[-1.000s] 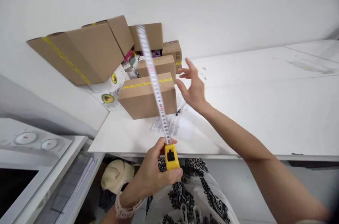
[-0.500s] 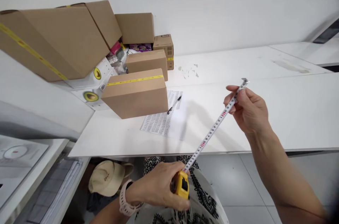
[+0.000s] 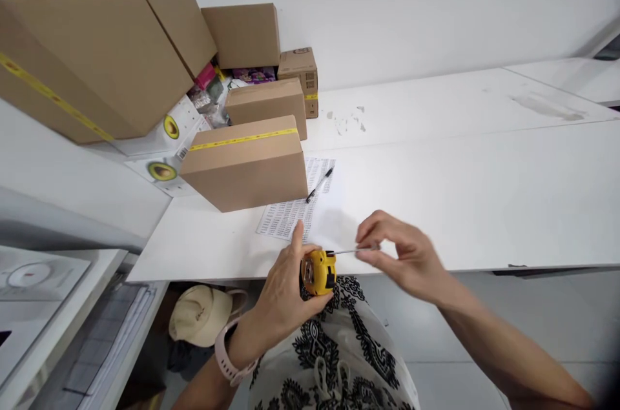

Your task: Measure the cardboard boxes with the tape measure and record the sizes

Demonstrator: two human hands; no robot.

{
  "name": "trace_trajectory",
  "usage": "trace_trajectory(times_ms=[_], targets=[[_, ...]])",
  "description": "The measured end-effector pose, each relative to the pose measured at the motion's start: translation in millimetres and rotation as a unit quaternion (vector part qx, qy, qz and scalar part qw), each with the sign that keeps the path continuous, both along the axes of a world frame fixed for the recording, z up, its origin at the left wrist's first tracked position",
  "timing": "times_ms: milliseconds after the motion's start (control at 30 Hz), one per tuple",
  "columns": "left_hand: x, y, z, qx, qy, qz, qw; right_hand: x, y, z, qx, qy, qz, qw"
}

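Yellow, one tape measure (image 3: 320, 273) fills the curled left hand (image 3: 283, 294), the right hand (image 3: 407, 256) pinching its blade (image 3: 345, 251).

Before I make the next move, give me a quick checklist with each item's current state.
1. Left grip holding the yellow tape measure: ok.
2. Right grip pinching the blade near its free end: ok.
3. Blade markings readable: not ok, it shows edge-on.
4. Blade lock engaged: cannot tell.
5. Pen lying on the printed sheet: ok.
6. Whole sheet visible: not ok, the front box hides part.
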State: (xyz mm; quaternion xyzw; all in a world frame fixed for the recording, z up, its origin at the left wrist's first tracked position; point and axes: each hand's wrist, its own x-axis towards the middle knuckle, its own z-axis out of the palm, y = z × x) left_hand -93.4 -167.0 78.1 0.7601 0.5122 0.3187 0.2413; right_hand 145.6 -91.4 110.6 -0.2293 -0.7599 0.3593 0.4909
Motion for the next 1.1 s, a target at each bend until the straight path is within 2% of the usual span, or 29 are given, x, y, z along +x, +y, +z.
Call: trace_trajectory(times_ms=[67,133,200,300,400,467,533,633,933,1000,1100], targets=[[-2,1,-0.9,0.038,-0.002,-0.001,0.999,-9,1,-7.8,0.045,-0.076,0.025,0.996],[-8,3,-0.5,0.042,0.012,0.024,0.999,-11,14,-15.4,0.042,-0.137,0.049,0.988],[-20,9,-0.9,0.026,0.044,0.075,0.996,-11,39,-25.3,0.025,-0.187,0.015,0.982],[-45,27,-5.3,0.000,0.122,0.174,0.977,-23,85,-47.8,0.055,-0.291,-0.096,0.950],[-71,51,-13.6,-0.025,0.188,0.253,0.949,-47,120,-75.6,0.080,-0.391,-0.095,0.912],[-85,65,-19.5,-0.046,0.213,0.277,0.936,-62,129,-93.0,0.088,-0.434,-0.082,0.893],[-96,75,-24.1,-0.058,0.234,0.288,0.927,-70,130,-106.8,0.099,-0.449,-0.073,0.885],[-107,85,-27.1,-0.057,0.269,0.291,0.916,-67,125,-118.7,0.125,-0.447,-0.067,0.883],[-124,109,-27.0,-0.089,0.333,0.259,0.902,-38,115,-120.1,0.147,-0.431,-0.051,0.889],[-119,105,-29.0,-0.052,0.339,0.267,0.901,-34,112,-120.0,0.148,-0.424,-0.053,0.892],[-98,89,-36.0,0.050,0.329,0.277,0.901,-26,106,-120.0,0.152,-0.419,-0.050,0.894]])
